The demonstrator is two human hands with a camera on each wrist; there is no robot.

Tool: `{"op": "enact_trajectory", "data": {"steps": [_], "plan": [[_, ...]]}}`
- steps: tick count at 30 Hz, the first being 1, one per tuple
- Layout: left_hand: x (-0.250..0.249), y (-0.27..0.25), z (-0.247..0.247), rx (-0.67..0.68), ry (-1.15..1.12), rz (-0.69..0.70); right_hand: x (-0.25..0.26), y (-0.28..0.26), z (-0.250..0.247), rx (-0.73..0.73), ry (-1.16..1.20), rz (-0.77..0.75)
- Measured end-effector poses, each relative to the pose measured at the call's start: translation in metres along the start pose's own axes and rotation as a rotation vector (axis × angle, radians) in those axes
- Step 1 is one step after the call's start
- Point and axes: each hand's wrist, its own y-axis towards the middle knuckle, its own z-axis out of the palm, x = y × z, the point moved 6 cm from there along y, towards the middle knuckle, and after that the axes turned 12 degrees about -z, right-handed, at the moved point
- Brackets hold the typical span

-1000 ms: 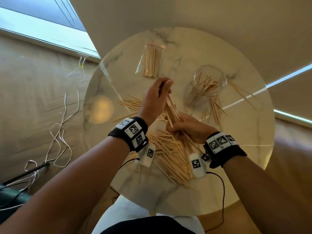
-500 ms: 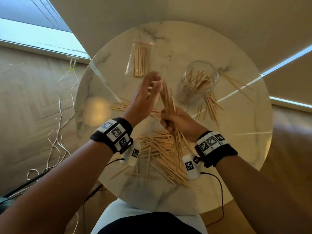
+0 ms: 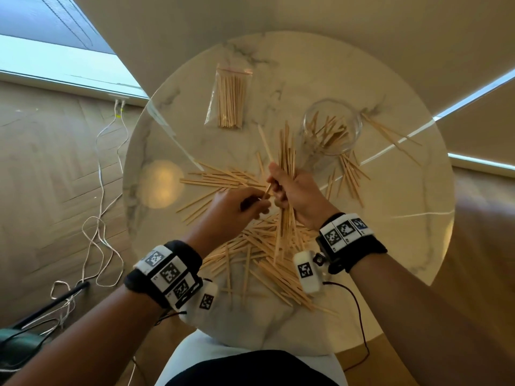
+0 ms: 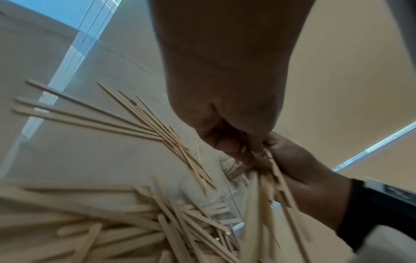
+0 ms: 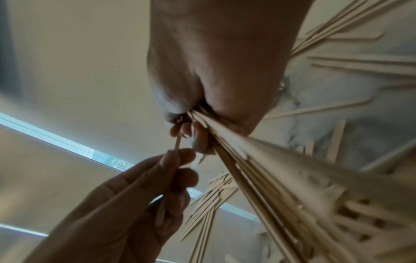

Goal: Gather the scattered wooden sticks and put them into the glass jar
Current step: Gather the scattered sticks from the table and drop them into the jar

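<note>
Left hand point(image 3: 232, 210): fingers curled, pinching single stick point(image 3: 267, 190) by lower end; upper end reaches into right grip. Left of this grip: loose sticks point(image 3: 220, 178) flat on tabletop point(image 3: 306, 65). Right hand point(image 3: 299, 195): fist closed around bundle of sticks point(image 3: 287, 151), near upright, ends fanning above and below fist. Below both grips: dense scattered pile point(image 3: 262, 260) on tabletop. Beyond left grip: clear bag of sticks point(image 3: 230, 100). Right of bundle, just beside: glass jar point(image 3: 333, 126), some sticks inside; upright or tipped unclear. More strays point(image 3: 351, 174) near jar.
</note>
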Motion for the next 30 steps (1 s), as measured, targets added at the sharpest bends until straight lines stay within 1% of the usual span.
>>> {"op": "enact_trajectory", "data": {"steps": [2,4,7,8,10,12,14,16,18,20,23,25,28,30], "plan": [[-0.002,-0.007,0.003,-0.036,-0.067,-0.023,-0.002,0.002,0.006,-0.070,-0.009,-0.024],[0.001,-0.014,0.004,-0.117,-0.122,-0.035,-0.003,0.005,0.010,-0.142,0.033,-0.045],[0.012,-0.027,0.006,-0.208,-0.219,-0.072,0.001,0.007,0.018,-0.189,0.100,-0.072],[0.016,-0.032,0.006,-0.205,-0.275,-0.098,0.003,0.007,0.023,-0.193,0.153,-0.081],[0.024,-0.042,0.008,-0.144,-0.397,-0.162,0.005,0.004,0.034,-0.196,0.308,-0.081],[0.036,-0.050,0.010,-0.091,-0.429,-0.225,0.006,-0.001,0.047,-0.209,0.465,-0.089],[0.052,-0.057,0.009,-0.074,-0.496,-0.286,0.006,-0.006,0.056,-0.267,0.555,-0.114],[0.063,-0.062,0.006,-0.056,-0.621,-0.358,0.006,-0.011,0.061,-0.338,0.572,-0.138],[0.069,-0.065,-0.001,-0.070,-0.666,-0.359,0.003,-0.019,0.065,-0.401,0.571,-0.155],[0.068,-0.065,-0.006,-0.075,-0.640,-0.323,-0.001,-0.028,0.070,-0.445,0.588,-0.159],[0.060,-0.063,-0.006,-0.023,-0.588,-0.276,-0.007,-0.041,0.072,-0.496,0.628,-0.179],[0.053,-0.062,-0.004,-0.007,-0.605,-0.263,-0.008,-0.049,0.067,-0.536,0.650,-0.206],[0.048,-0.062,-0.001,-0.009,-0.615,-0.309,-0.012,-0.061,0.056,-0.587,0.608,-0.227],[0.042,-0.062,0.008,0.039,-0.563,-0.370,-0.014,-0.070,0.051,-0.606,0.591,-0.233]]}}
